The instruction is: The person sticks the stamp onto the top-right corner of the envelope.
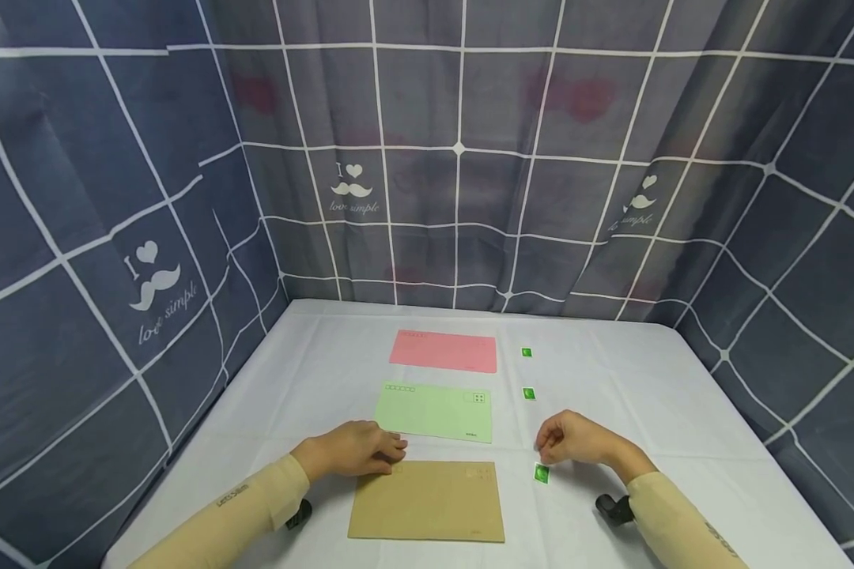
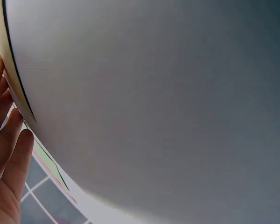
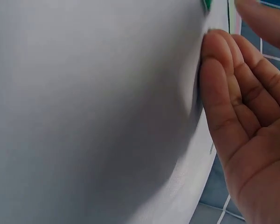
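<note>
In the head view a brown envelope (image 1: 427,506) lies flat at the front middle of the table. My left hand (image 1: 361,449) rests on its upper left corner; the left wrist view shows that hand's fingers (image 2: 18,161) fairly straight, at the envelope's tan edge (image 2: 11,65). To the right of the envelope lies a small green stamp (image 1: 542,473) with a white border. Just above it is my right hand (image 1: 576,438), fingers loosely bent. In the right wrist view its thumb stands apart from the fingers (image 3: 217,93), and nothing shows between them.
A light green envelope (image 1: 434,412) and a pink envelope (image 1: 444,352) lie farther back, with a second stamp (image 1: 529,393) and a third stamp (image 1: 527,352) to their right. White cloth covers the table (image 1: 626,371). Dark checked curtains (image 1: 427,186) stand around it.
</note>
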A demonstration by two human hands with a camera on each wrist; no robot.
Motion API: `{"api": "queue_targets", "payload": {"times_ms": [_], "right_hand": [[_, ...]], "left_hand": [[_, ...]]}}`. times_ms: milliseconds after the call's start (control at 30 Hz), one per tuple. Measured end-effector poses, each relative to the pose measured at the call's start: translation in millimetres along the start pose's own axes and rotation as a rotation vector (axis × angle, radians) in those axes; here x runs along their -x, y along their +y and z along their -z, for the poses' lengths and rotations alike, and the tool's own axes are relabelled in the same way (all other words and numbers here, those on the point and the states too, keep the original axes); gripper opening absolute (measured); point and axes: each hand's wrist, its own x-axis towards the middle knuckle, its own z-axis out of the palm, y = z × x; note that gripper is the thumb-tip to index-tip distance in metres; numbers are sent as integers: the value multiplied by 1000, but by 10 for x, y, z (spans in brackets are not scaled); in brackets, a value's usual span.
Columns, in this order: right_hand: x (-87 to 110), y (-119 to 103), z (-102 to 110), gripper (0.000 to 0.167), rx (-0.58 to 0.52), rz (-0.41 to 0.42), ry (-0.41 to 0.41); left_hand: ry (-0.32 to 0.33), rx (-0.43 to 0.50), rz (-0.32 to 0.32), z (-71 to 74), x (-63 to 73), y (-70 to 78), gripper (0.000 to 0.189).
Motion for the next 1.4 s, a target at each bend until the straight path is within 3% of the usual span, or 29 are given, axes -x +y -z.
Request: {"api": "queue_targets", "payload": {"times_ms": [233, 500, 900, 1400], "right_hand": [[-5, -43, -66, 18, 108, 40, 17], [1, -61, -160, 19, 138, -3, 37], [-7, -110, -189, 19, 222, 46, 49], [-21, -1, -84, 12, 114, 52, -18]], "left_hand": [[-5, 7, 14, -6, -8, -16, 36], [9, 17, -10, -15, 18, -10, 35], [2, 27, 23, -11, 15, 3, 36], [-2, 40, -2, -5, -12, -23, 36]]}}
